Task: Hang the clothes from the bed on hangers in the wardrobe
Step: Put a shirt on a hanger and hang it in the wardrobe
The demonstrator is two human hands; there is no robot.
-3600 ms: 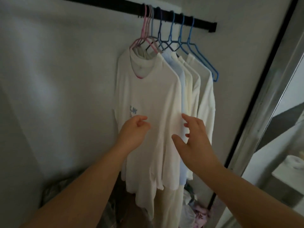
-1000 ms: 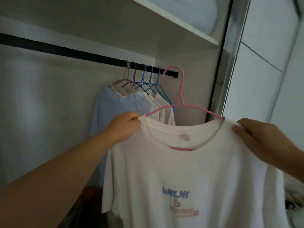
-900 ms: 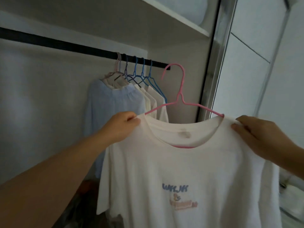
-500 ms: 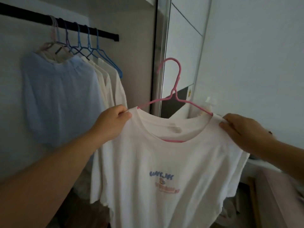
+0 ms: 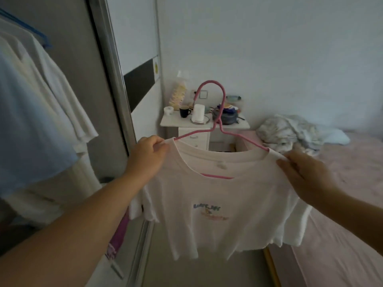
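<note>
White T-shirt (image 5: 223,195) on its pink hanger (image 5: 219,112) is pinched at both shoulders by left hand (image 5: 148,156) and right hand (image 5: 304,175); it should be kept level.

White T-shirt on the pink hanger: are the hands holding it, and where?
Yes. The left hand and right hand each grip a shoulder of the white T-shirt, beside the collar, over the pink hanger ends.
</note>
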